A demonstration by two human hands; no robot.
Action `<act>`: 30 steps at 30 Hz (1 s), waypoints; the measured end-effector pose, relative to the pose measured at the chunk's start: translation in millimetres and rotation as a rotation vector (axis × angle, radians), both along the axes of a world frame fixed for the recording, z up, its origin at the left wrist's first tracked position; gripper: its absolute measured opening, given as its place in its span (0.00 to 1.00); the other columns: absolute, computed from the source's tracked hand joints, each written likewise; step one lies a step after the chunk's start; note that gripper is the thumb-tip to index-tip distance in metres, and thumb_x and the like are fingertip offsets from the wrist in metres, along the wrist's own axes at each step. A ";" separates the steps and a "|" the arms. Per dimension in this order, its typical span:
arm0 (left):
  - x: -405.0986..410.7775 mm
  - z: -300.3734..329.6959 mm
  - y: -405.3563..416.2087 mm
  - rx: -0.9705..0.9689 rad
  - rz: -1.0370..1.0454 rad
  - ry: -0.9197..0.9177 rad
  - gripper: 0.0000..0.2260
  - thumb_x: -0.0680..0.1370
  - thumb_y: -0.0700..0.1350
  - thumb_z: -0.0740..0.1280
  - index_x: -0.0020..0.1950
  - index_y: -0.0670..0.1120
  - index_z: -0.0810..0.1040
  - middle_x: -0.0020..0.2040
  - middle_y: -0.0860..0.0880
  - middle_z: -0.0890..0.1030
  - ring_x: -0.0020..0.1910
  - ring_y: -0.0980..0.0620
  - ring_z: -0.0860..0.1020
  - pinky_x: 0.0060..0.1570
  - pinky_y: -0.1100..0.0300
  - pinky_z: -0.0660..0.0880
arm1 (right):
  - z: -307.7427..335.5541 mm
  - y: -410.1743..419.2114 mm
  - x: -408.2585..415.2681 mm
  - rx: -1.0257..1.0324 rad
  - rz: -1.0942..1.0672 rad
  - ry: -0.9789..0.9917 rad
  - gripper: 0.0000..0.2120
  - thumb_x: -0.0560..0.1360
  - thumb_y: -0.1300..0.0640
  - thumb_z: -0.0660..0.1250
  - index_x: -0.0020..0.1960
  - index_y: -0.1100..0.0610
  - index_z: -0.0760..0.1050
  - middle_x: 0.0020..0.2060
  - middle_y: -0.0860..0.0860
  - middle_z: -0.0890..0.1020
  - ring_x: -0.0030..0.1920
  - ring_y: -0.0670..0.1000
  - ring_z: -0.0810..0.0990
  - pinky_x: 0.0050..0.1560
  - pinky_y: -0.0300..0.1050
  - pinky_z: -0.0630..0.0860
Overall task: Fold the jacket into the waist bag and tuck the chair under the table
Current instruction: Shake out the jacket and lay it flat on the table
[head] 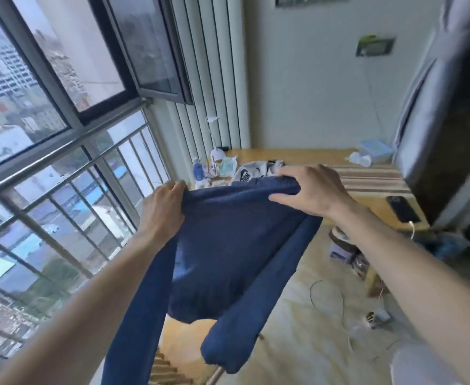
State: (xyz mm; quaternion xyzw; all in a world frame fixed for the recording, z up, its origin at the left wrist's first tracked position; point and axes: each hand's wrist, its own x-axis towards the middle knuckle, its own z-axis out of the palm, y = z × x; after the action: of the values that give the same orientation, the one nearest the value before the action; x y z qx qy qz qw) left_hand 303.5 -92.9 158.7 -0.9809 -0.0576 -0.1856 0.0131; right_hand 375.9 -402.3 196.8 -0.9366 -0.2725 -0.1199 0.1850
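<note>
Grey daylight fills my room through the window (47, 112), whose dark frames and railing (61, 195) overlook city blocks. Right of the window, pale curtains (208, 79) hang beside a plain white wall (311, 79) carrying a small panel (375, 47). Below that wall stands a wooden table (297, 155) scattered with bottles, packets and a white lamp (215, 151); a phone (402, 209) lies charging at its near right end. Further right of the window, cables (328, 298) trail across the glossy beige floor (297, 343).
</note>
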 end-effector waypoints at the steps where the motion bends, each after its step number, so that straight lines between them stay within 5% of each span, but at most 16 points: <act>1: 6.0 9.1 -7.9 -0.012 0.002 -0.017 0.15 0.71 0.33 0.65 0.56 0.43 0.76 0.51 0.40 0.80 0.49 0.35 0.80 0.40 0.48 0.72 | 6.2 -21.5 9.1 -0.041 -0.028 -0.006 0.13 0.71 0.42 0.70 0.52 0.47 0.81 0.45 0.51 0.86 0.50 0.60 0.82 0.43 0.49 0.74; 3: 18.9 25.2 -22.6 -0.048 0.014 -0.036 0.15 0.72 0.33 0.63 0.57 0.43 0.77 0.52 0.40 0.81 0.50 0.36 0.80 0.40 0.49 0.72 | 16.4 -60.6 25.3 -0.051 -0.100 0.002 0.07 0.74 0.49 0.67 0.45 0.51 0.81 0.40 0.52 0.85 0.46 0.61 0.81 0.39 0.49 0.72; 8: 54.4 58.1 -71.5 -0.097 -0.027 -0.079 0.12 0.74 0.34 0.60 0.54 0.43 0.76 0.51 0.40 0.82 0.48 0.36 0.80 0.42 0.46 0.76 | 33.9 -119.1 53.2 0.204 -0.176 0.095 0.14 0.77 0.49 0.66 0.38 0.57 0.75 0.36 0.52 0.77 0.42 0.59 0.77 0.42 0.53 0.72; 14: 105.4 83.9 -108.5 -0.247 -0.003 -0.181 0.10 0.78 0.39 0.58 0.56 0.44 0.75 0.47 0.38 0.82 0.41 0.37 0.77 0.37 0.49 0.73 | 51.3 -156.1 77.9 0.601 -0.219 0.319 0.10 0.76 0.51 0.71 0.47 0.58 0.76 0.47 0.56 0.83 0.51 0.58 0.81 0.51 0.52 0.76; 17: 124.3 89.5 -116.2 -0.236 -0.029 -0.265 0.10 0.78 0.40 0.61 0.55 0.45 0.79 0.50 0.40 0.81 0.47 0.37 0.78 0.41 0.49 0.74 | 60.3 -164.7 83.8 0.740 -0.246 0.485 0.08 0.75 0.56 0.73 0.50 0.56 0.76 0.53 0.59 0.84 0.55 0.60 0.83 0.56 0.54 0.78; 20: 157.1 91.3 -129.1 -0.307 0.056 -0.263 0.11 0.80 0.43 0.62 0.60 0.45 0.78 0.56 0.40 0.78 0.55 0.36 0.78 0.45 0.49 0.71 | 70.2 -148.2 90.0 0.911 -0.143 0.699 0.14 0.77 0.62 0.69 0.61 0.53 0.76 0.55 0.59 0.83 0.50 0.56 0.83 0.50 0.49 0.78; 22: 179.6 97.2 -148.5 -0.563 0.034 -0.159 0.16 0.79 0.47 0.66 0.66 0.45 0.75 0.55 0.41 0.83 0.56 0.38 0.80 0.49 0.50 0.75 | 75.7 -122.0 101.6 1.049 -0.086 0.778 0.17 0.79 0.66 0.64 0.64 0.50 0.77 0.51 0.57 0.83 0.46 0.54 0.82 0.44 0.46 0.77; 24: 195.4 103.7 -171.6 -1.023 -0.207 0.016 0.23 0.76 0.55 0.72 0.67 0.46 0.73 0.49 0.42 0.87 0.50 0.45 0.84 0.50 0.52 0.81 | 80.1 -91.6 121.2 1.217 -0.126 0.803 0.15 0.79 0.69 0.61 0.62 0.59 0.78 0.48 0.59 0.82 0.43 0.54 0.81 0.37 0.42 0.79; 26: 206.8 105.5 -190.9 -1.316 -0.414 0.239 0.26 0.74 0.60 0.73 0.66 0.47 0.73 0.53 0.42 0.85 0.47 0.54 0.85 0.45 0.61 0.81 | 83.7 -67.0 144.2 1.355 -0.115 0.846 0.15 0.76 0.69 0.60 0.61 0.69 0.77 0.49 0.63 0.81 0.46 0.57 0.81 0.41 0.43 0.82; 28: 221.7 101.6 -196.7 -1.106 -0.495 0.334 0.27 0.72 0.59 0.76 0.65 0.50 0.71 0.55 0.51 0.83 0.46 0.60 0.82 0.38 0.72 0.75 | 88.4 -48.7 164.0 1.414 -0.027 0.896 0.17 0.72 0.69 0.57 0.59 0.67 0.76 0.51 0.64 0.79 0.49 0.58 0.80 0.49 0.47 0.82; 30: 252.9 92.3 -186.1 -0.682 -0.458 0.183 0.22 0.73 0.52 0.77 0.61 0.46 0.73 0.51 0.51 0.83 0.47 0.51 0.82 0.36 0.66 0.73 | 89.0 -37.7 180.1 1.232 -0.024 0.774 0.20 0.71 0.72 0.54 0.59 0.64 0.76 0.53 0.61 0.81 0.53 0.55 0.80 0.56 0.48 0.80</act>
State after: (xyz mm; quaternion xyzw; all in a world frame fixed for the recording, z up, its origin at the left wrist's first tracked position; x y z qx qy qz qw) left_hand 556.3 -279.0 251.0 -0.9290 0.1054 -0.0659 -0.3487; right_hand 556.0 -440.0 285.8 -0.6408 -0.0605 0.0862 0.7604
